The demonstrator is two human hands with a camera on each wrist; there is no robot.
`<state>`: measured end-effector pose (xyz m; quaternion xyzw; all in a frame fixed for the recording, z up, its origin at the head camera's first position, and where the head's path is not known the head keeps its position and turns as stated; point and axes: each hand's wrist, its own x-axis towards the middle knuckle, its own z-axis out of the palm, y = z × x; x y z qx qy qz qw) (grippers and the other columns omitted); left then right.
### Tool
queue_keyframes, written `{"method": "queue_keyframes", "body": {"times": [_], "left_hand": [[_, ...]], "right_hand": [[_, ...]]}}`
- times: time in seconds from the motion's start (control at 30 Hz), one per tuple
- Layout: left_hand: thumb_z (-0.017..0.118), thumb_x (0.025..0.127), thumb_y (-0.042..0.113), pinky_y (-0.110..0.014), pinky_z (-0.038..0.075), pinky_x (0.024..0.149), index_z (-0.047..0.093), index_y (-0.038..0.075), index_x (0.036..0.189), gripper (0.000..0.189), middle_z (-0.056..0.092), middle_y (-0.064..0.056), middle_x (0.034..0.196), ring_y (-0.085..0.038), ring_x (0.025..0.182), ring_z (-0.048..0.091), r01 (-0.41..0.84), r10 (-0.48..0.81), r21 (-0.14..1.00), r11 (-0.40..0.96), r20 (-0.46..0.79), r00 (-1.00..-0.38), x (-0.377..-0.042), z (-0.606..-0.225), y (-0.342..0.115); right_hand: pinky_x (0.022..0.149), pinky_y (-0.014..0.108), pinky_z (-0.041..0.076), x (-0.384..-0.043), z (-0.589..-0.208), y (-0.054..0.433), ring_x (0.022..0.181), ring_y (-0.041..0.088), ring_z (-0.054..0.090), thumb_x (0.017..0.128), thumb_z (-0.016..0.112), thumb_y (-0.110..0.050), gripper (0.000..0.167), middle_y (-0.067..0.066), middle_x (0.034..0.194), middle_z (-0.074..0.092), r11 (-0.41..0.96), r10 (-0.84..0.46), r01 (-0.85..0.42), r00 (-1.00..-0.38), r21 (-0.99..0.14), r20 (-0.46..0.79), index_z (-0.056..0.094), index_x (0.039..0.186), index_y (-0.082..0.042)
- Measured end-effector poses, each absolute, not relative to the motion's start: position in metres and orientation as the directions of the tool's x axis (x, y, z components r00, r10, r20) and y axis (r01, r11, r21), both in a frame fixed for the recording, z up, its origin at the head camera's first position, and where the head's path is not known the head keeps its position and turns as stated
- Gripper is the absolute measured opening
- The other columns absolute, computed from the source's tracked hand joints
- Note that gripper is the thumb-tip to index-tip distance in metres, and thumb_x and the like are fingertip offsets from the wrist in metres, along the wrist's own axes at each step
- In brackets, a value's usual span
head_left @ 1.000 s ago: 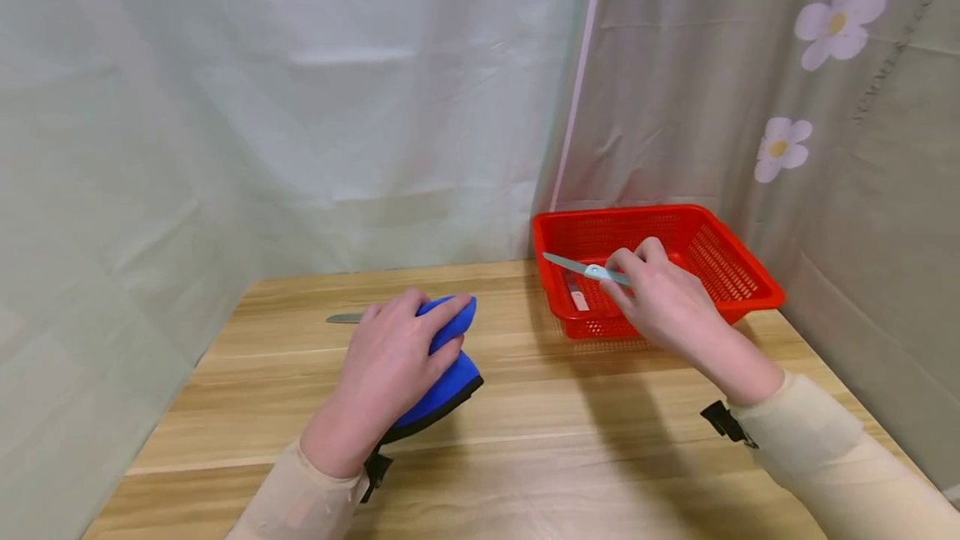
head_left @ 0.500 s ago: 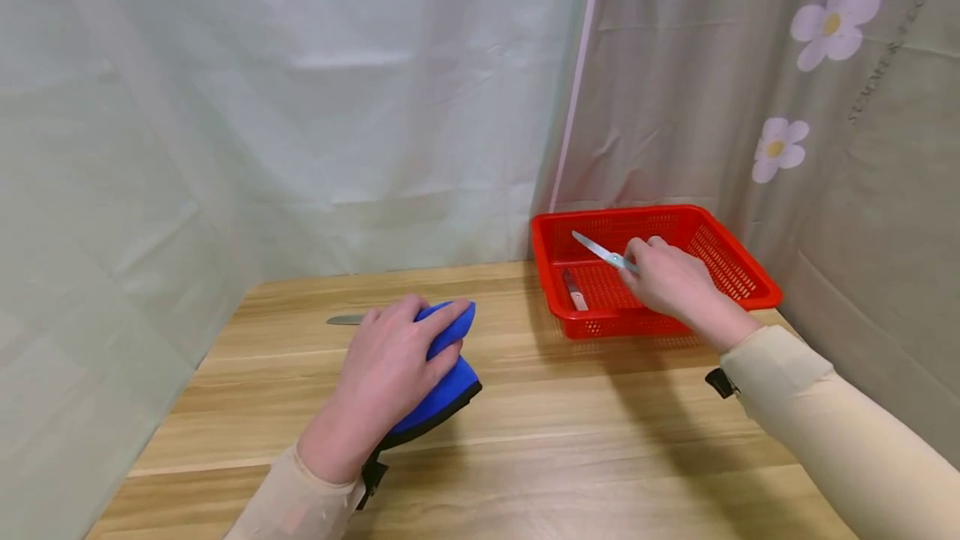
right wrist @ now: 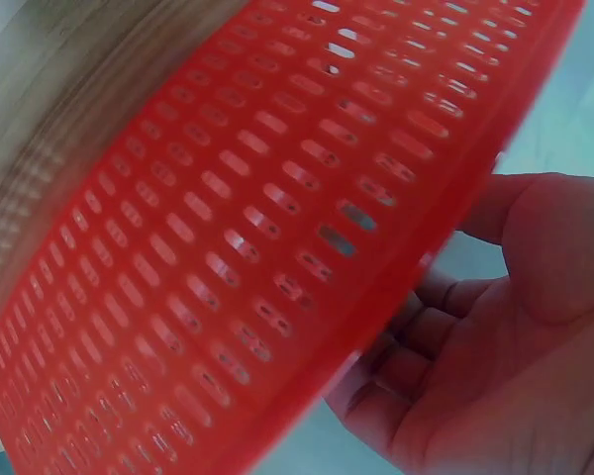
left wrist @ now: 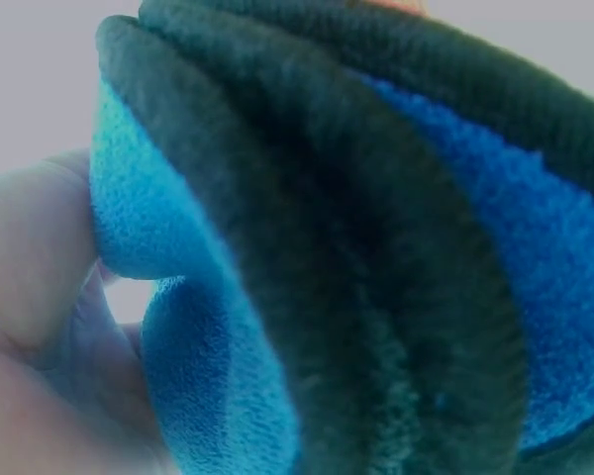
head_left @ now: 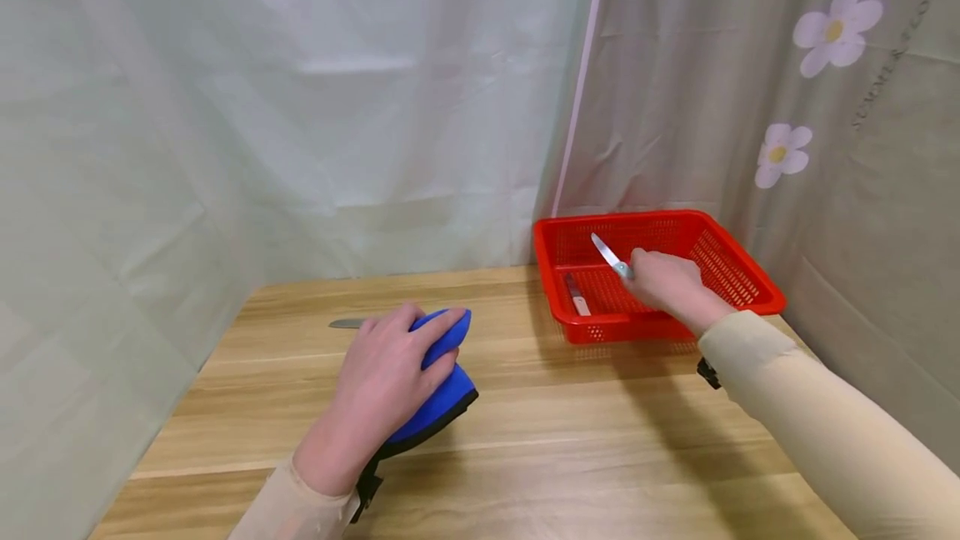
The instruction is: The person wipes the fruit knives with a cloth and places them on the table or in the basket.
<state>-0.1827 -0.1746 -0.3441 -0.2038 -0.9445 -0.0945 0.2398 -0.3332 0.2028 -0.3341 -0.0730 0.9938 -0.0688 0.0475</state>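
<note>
My left hand (head_left: 382, 373) grips a folded blue cloth (head_left: 442, 407) with black edging, its fluffy surface close up in the left wrist view. Just past those fingers a knife blade (head_left: 346, 323) lies on the table, the rest of it hidden behind the hand. Over the red basket (head_left: 617, 329) my right hand (head_left: 667, 280) holds a knife (head_left: 609, 256) with a pale blue handle, blade pointing up and to the left. Inside the basket, at its left side, lies a second knife (head_left: 577, 297) with a pinkish-white handle. In the right wrist view the basket's slotted wall hides the held knife.
The wooden table (head_left: 525, 457) carries the basket at its back right. A pale curtain (head_left: 375, 107) hangs behind it, and a grey curtain with flowers (head_left: 862, 273) closes the right side.
My right hand has moved a little right and farther into the basket, and the knife's blade has swung to point more upward. The left hand has stayed nearly still on the cloth.
</note>
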Motion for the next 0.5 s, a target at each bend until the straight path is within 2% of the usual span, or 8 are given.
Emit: {"method": "queue_keyframes", "body": {"times": [0.27, 0.5], "left_hand": [[0.086, 0.096, 0.03, -0.049, 0.051, 0.078, 0.076, 0.028, 0.145, 0.05, 0.072, -0.011, 0.111, -0.027, 0.097, 0.066, 0.42, 0.335, 0.075, 0.904, 0.486, -0.807, -0.182, -0.35, -0.177], [0.088, 0.095, 0.029, -0.048, 0.051, 0.077, 0.077, 0.028, 0.143, 0.05, 0.072, -0.011, 0.11, -0.027, 0.096, 0.066, 0.426, 0.338, 0.065, 0.902, 0.505, -0.794, -0.181, -0.354, -0.179]], "right_hand": [[0.072, 0.042, 0.051, -0.346, -0.345, 0.197, 0.078, 0.026, 0.058, 0.103, 0.067, -0.024, 0.021, 0.011, 0.083, 0.062, 0.99, -0.099, -0.073, -0.97, -0.124, -0.22, 0.064, 0.091, -0.007], [0.082, 0.047, 0.053, -0.354, -0.355, 0.195, 0.084, 0.028, 0.062, 0.098, 0.067, -0.023, 0.018, 0.011, 0.086, 0.065, 0.993, -0.063, -0.034, -0.96, -0.111, -0.272, 0.068, 0.091, -0.007]]}}
